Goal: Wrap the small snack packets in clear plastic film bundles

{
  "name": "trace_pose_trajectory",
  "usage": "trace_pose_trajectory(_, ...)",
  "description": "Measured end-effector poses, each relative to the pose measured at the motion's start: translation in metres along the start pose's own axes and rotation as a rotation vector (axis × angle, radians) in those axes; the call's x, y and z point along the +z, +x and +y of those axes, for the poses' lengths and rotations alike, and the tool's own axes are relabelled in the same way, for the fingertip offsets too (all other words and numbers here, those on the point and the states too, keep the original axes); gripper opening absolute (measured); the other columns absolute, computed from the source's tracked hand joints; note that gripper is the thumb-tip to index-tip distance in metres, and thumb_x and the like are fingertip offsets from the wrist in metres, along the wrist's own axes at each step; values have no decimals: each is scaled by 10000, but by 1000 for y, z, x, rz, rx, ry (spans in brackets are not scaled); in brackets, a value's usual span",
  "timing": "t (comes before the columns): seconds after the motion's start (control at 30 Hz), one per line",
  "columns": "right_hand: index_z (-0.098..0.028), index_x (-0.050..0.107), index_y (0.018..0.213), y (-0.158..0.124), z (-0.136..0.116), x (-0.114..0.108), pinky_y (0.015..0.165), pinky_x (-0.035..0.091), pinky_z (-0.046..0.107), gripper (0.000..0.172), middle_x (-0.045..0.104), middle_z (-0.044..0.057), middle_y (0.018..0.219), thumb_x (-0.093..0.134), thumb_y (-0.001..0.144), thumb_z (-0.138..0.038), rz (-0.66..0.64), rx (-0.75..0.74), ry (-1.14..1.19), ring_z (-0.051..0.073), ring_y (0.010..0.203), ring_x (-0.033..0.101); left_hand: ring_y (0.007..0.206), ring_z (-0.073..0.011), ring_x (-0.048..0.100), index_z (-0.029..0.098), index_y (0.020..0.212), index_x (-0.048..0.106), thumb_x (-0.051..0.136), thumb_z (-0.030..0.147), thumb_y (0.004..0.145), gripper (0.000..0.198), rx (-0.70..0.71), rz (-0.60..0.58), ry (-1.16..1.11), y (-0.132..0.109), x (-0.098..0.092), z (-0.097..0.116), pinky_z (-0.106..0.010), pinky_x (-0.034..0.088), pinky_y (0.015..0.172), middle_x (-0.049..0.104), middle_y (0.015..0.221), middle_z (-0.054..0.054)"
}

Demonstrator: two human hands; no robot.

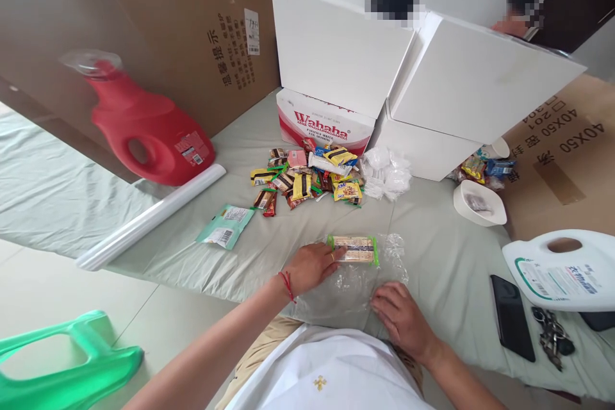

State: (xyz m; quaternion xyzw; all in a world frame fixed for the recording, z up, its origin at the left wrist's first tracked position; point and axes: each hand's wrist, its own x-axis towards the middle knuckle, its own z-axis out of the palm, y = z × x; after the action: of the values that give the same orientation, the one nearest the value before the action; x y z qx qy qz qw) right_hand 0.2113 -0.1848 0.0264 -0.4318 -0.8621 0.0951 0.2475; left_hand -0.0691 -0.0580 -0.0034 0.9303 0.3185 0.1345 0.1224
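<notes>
A small packet of crackers with green ends and a dark middle stripe lies on a clear plastic bag in front of me. My left hand, with a ring and a red string bracelet on it, grips the packet's left end with its fingers. At the bag's right edge, my right hand has its fingers curled on the plastic; the thumb is hard to make out. Beyond them is a heap of small wrapped snacks, beside a bunch of crumpled clear plastic. A mint-green pouch lies to the left.
White boxes and a Wahaha carton stand behind. At left are a red jug, a plastic roll and a green stool. A bowl, white jug, phone and keys lie right.
</notes>
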Motion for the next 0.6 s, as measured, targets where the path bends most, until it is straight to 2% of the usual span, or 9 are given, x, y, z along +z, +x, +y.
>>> trace_pose_trajectory(0.1,-237,641,1079,24,6,-20,770,560,330,175,697,75,990,497,1035,-147,54,99,90,192,885,652,886,-210,687,260,1435,580,398,349,1077,411,-11,17,-62,-1,-3,-2,-318,540,755,738,1006,-62)
trace_pose_trajectory(0.2,-247,629,1038,53,16,-43,725,537,302,182,677,52,901,454,1062,-203,80,203,103,179,814,646,862,-201,697,261,1425,608,406,257,1045,430,-29,19,-114,-2,-5,-4,-305,543,750,753,982,-60)
trace_pose_trajectory(0.3,-248,642,1004,82,30,-50,720,518,295,227,661,43,864,431,1077,-280,91,278,72,176,771,638,799,-191,703,251,1398,645,426,208,1011,447,-67,3,-155,-2,-5,-6,-290,536,720,770,932,-53)
trace_pose_trajectory(0.37,-243,656,989,99,42,-43,746,516,290,249,671,52,896,431,1075,-308,98,303,71,180,810,652,760,-182,703,270,1381,660,449,198,995,446,-89,-7,-167,-1,-6,-6,-277,525,704,779,901,-32)
trace_pose_trajectory(0.5,-232,683,971,123,63,-10,798,504,290,251,679,59,967,454,1050,-296,83,327,71,188,903,666,741,-190,708,301,1364,672,478,198,975,446,-104,-30,-156,5,-7,-2,-268,514,682,789,908,-21)
trace_pose_trajectory(0.6,-232,705,954,131,72,12,739,470,272,235,664,46,986,493,1031,-299,24,394,-3,178,876,652,776,-213,717,285,1387,659,461,216,982,456,-104,-65,-118,7,-11,1,-281,524,684,789,930,-47)
